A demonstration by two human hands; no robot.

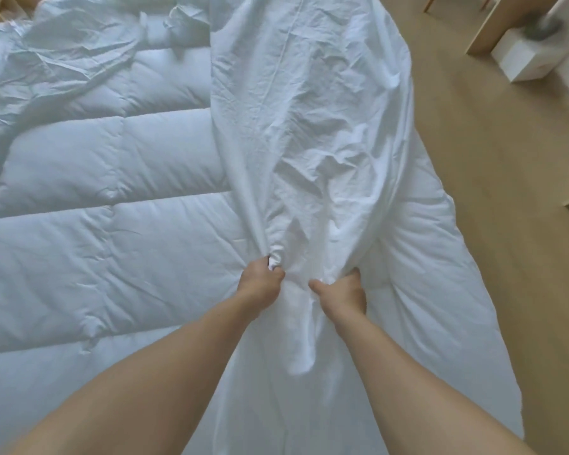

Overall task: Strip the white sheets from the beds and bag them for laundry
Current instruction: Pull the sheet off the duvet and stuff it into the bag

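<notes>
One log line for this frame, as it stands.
phase: stripping | left hand: grips sheet | right hand: grips sheet | duvet: beneath sheet

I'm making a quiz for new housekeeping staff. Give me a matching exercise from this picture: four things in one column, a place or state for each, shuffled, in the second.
1. wrinkled white sheet
2. quilted white duvet
3. white box
4. tan wooden floor

A. upper right, beside pale wooden furniture
B. spread out at the left
C. bunched in the left hand and right hand
D. down the right side of the picture

Pairs: 1-C, 2-B, 3-A, 4-D
</notes>
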